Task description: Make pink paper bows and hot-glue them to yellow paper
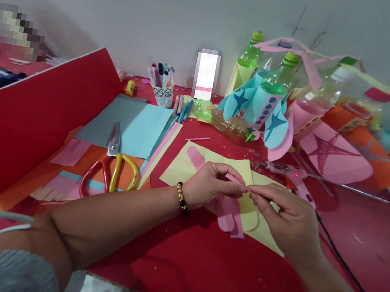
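Both of my hands meet over the middle of the red table. A narrow pink paper strip (233, 178) is pinched between the thumb and fingers of my left hand (210, 186), which has a beaded bracelet at its wrist. My right hand (286, 216) closes its thumb and fingertips on the end of the same strip, touching the left fingertips. Below them lie pink paper pieces with rounded ends (225, 219), on pale yellow paper sheets (267, 228). Part of the pink pieces is hidden by my left hand.
Scissors (113, 152) with red and yellow handles lie left on coloured paper, near a raised red board (35, 114). A glue gun (293, 175) with a lit red light lies right. Behind stand decorated bottles (280, 80), a pen cup (162, 94) and a phone (206, 73).
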`<move>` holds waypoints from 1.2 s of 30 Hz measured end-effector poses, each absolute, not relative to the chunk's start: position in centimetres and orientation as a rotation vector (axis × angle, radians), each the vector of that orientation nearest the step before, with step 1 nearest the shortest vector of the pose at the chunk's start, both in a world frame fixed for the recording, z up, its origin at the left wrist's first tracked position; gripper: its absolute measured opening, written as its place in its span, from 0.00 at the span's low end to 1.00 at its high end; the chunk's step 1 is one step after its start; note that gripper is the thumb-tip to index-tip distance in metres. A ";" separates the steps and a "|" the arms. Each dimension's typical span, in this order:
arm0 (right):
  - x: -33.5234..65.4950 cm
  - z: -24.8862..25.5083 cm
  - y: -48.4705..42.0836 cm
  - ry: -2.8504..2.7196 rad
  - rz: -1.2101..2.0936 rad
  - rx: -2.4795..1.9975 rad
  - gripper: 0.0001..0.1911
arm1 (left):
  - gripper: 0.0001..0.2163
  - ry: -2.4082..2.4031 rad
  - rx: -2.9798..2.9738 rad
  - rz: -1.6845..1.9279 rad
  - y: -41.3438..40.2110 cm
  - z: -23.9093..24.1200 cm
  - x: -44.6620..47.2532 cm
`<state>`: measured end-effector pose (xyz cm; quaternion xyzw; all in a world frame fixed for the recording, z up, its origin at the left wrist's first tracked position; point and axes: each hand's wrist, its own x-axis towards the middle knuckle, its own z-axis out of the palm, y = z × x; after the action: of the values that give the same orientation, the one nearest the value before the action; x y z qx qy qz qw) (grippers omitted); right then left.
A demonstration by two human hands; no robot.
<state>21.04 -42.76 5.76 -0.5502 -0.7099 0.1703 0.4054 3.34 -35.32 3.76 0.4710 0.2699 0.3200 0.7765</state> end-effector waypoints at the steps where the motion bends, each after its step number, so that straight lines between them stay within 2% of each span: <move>1: 21.1 5.7 -42.8 -1.795 0.425 -1.389 0.09 | 0.12 0.586 1.039 0.699 -35.3 3.7 3.3; 9: 21.1 6.1 -42.7 -1.796 0.389 -1.423 0.09 | 0.12 0.663 1.218 0.752 -35.1 4.1 3.1; 36: 21.3 5.8 -42.6 -1.790 0.492 -1.437 0.08 | 0.10 0.708 1.231 0.729 -35.0 3.7 3.2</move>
<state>21.35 -42.59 5.79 -0.5644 -0.7032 0.1934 0.3866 3.15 -35.00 3.74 0.5522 0.3177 0.3269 0.6980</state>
